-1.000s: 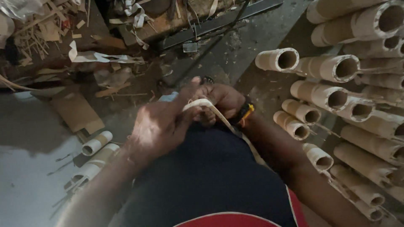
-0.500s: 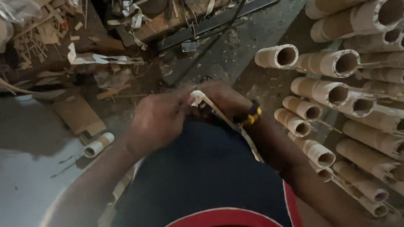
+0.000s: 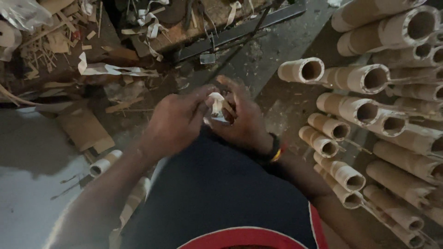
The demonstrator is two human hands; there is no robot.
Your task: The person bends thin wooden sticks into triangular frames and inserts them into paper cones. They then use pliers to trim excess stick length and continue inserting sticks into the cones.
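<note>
Pale, thin strip [image 3: 216, 105], pinched between fingers of left hand [image 3: 177, 121] and right hand [image 3: 243, 121]. Hollow cardboard tubes [image 3: 355, 108], stacked at right.

Pale strip [image 3: 216, 105], curled (partly hidden), pinched between both hands, above lap

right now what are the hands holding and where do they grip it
Both hands, left hand and right hand, pinch a pale strip between their fingertips at its bunched end.
</note>
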